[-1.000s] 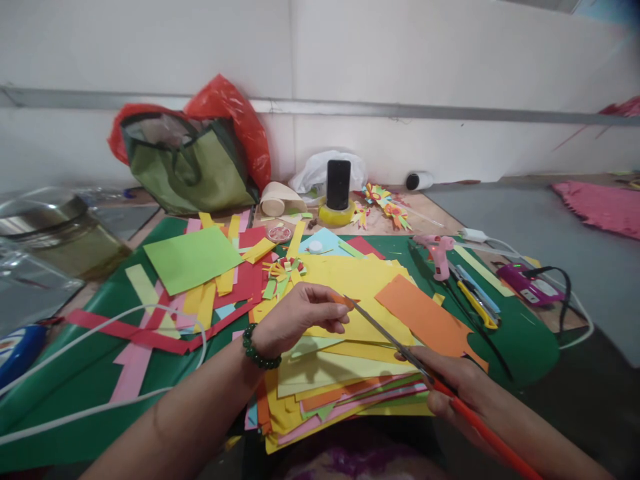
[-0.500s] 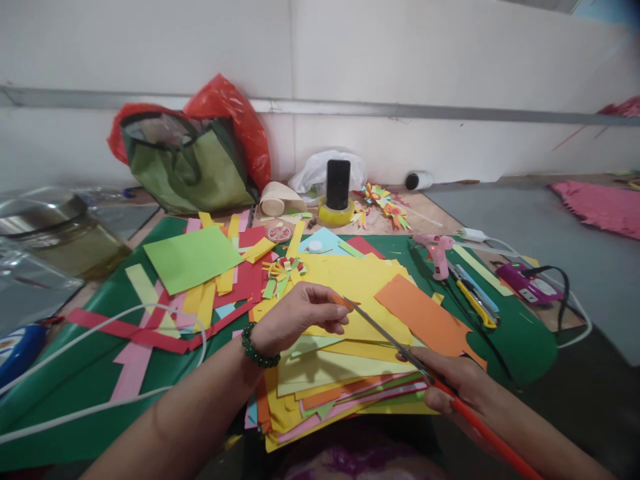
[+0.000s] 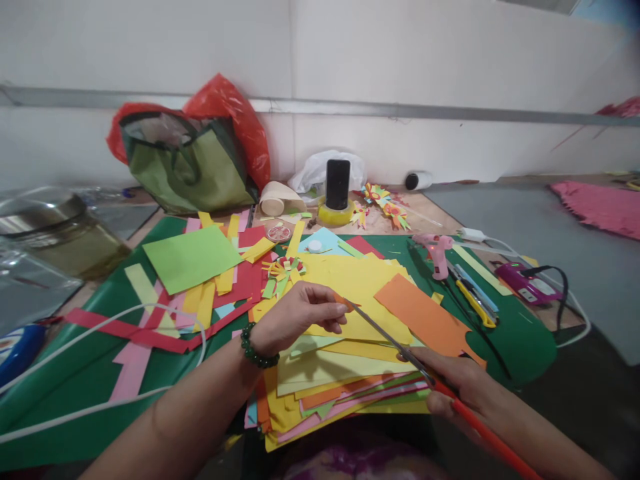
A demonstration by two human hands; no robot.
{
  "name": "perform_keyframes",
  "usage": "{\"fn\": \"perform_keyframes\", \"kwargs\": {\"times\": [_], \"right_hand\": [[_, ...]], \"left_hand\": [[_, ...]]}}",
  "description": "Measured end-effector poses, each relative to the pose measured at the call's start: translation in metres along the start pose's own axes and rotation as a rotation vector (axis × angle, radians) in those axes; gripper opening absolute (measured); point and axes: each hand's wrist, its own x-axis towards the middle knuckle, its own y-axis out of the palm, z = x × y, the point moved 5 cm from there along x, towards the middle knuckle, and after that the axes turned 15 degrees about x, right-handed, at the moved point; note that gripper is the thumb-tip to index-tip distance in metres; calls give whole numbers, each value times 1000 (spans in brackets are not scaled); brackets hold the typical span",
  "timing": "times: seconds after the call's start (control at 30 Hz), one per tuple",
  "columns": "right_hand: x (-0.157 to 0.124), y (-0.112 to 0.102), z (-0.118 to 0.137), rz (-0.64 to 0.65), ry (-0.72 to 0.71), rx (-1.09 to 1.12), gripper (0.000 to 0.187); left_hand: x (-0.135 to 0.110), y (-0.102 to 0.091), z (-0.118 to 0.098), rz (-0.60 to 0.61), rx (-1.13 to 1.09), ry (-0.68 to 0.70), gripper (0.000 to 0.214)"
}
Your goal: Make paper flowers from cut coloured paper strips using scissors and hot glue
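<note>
My left hand (image 3: 300, 315), a dark green bead bracelet on its wrist, pinches a small orange paper scrap (image 3: 344, 301) above a stack of coloured paper sheets (image 3: 330, 373). My right hand (image 3: 453, 387) grips red-handled scissors (image 3: 400, 350). Their long blades slant up to the left, with the tips touching the orange scrap. A larger orange sheet (image 3: 425, 319) with a notched edge lies on the yellow sheets just right of the blades.
A green mat (image 3: 75, 407) carries loose paper strips, a light green sheet (image 3: 193, 257) and a white cable (image 3: 100, 327). A pink glue gun (image 3: 439, 252), yellow cutter (image 3: 475, 301) and purple device (image 3: 527, 283) lie right. A bag (image 3: 190, 160), phone (image 3: 338, 183) and glass jar (image 3: 55, 233) stand behind.
</note>
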Motion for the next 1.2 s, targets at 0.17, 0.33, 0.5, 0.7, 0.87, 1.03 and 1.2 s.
{"fn": "perform_keyframes", "kwargs": {"times": [0.17,0.33,0.5,0.7,0.87,1.03,1.2], "right_hand": [[0,1,0,7,10,-9,54],[1,-1,0,-13,-2,-32,56],[0,-1,0,-14,22,-26,54],[1,-2,3,-14,10,-25,53],[1,-2,0,-16,5,-57,56],[-1,-2,1,-22,-3,-63,55],[0,0,3,-13,-20,-6,59]], "left_hand": [[0,0,0,-2,11,-3,30],[1,-1,1,-5,12,-6,27],[0,-2,-1,-1,28,-4,26],[-1,-3,-2,6,55,-5,25],[-1,-3,-2,26,59,1,26],[0,-4,0,21,64,-5,27],[1,-5,-1,5,69,26,29]]}}
